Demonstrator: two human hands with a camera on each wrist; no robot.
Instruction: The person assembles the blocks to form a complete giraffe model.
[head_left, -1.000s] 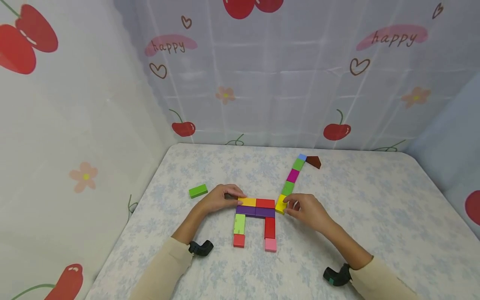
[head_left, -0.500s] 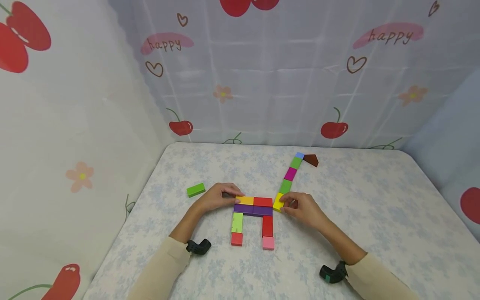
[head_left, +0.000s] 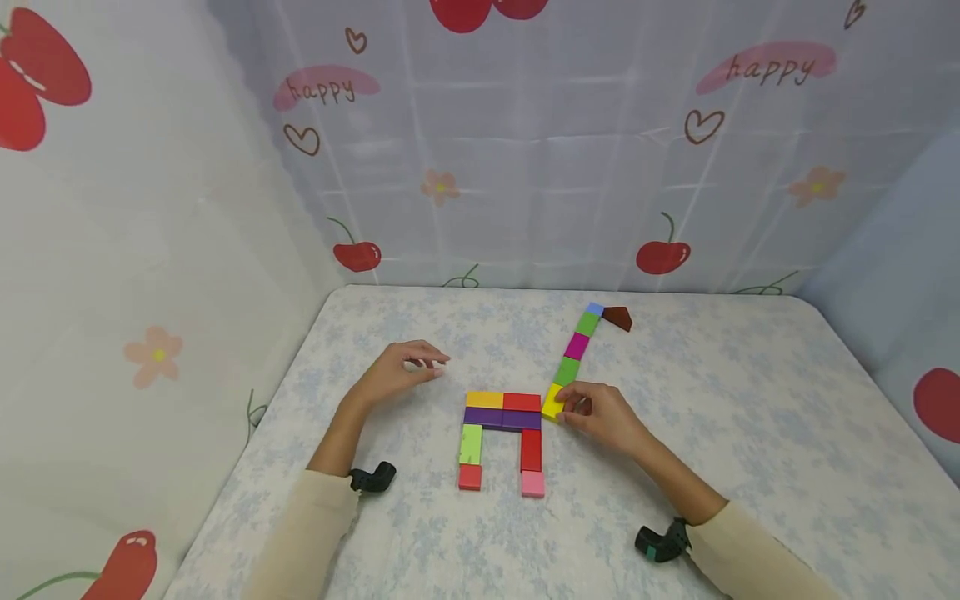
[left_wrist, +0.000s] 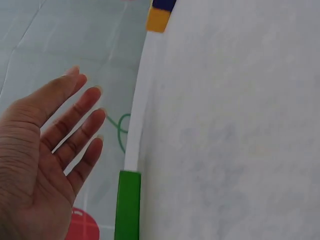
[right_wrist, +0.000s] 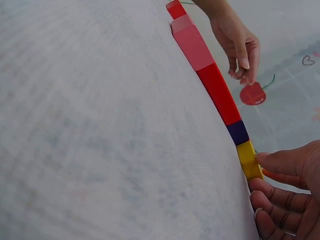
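My right hand (head_left: 600, 417) pinches the yellow block (head_left: 552, 402) at the bottom of a slanting row of blocks; the right wrist view shows the thumb and fingers about it. Raised over the table, my left hand (head_left: 393, 371) holds nothing, its fingers loosely extended. A green block (left_wrist: 128, 205) lies near it in the left wrist view but is hidden by the hand in the head view. Between the hands, an orange block (head_left: 484, 400) and a red block (head_left: 522, 402) lie along purple blocks (head_left: 501, 417), with two leg-like columns below.
Up the slanting row are a green block (head_left: 567, 371), a magenta block (head_left: 577, 346) and a blue block (head_left: 595, 309). A brown block (head_left: 618, 317) sits at its top. Patterned cloth (head_left: 525, 167) hangs behind the table.
My left hand has let go of the orange block and moved left and away toward the loose green block, which it now covers in the head view. The right hand stays on the yellow block.
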